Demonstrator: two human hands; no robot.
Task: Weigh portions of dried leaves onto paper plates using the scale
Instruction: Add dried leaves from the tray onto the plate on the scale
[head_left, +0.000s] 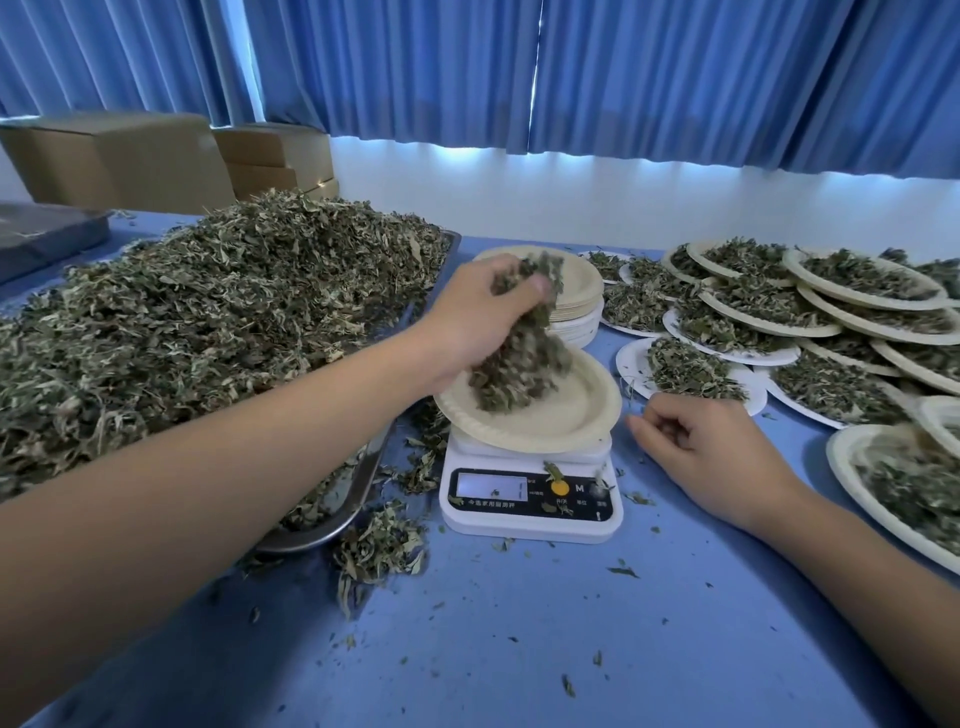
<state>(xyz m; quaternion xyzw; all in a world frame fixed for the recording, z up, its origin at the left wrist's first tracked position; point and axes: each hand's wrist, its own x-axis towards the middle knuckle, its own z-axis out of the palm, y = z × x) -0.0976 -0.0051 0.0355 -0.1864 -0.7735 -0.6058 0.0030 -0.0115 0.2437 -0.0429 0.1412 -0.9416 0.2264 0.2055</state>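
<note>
Head view: left hand (467, 322) curled round clump of dried leaves (519, 364); plate (571, 415) directly below, on scale (530, 512); right hand (711, 457) loosely curled, empty, just beside scale. Risk: clump drops whole, overshoots weight; strays cover display (491, 487).

Two hands: left hand (478, 317), right hand (711, 457). Between them, one scale (530, 499) with one plate (571, 410). One bunch (519, 364) of leaves in the left hand. One tray (363, 483) left of it, one stack (574, 283) behind it. Over ten full plates (631, 364) past the right hand, too piled up to count.
</note>
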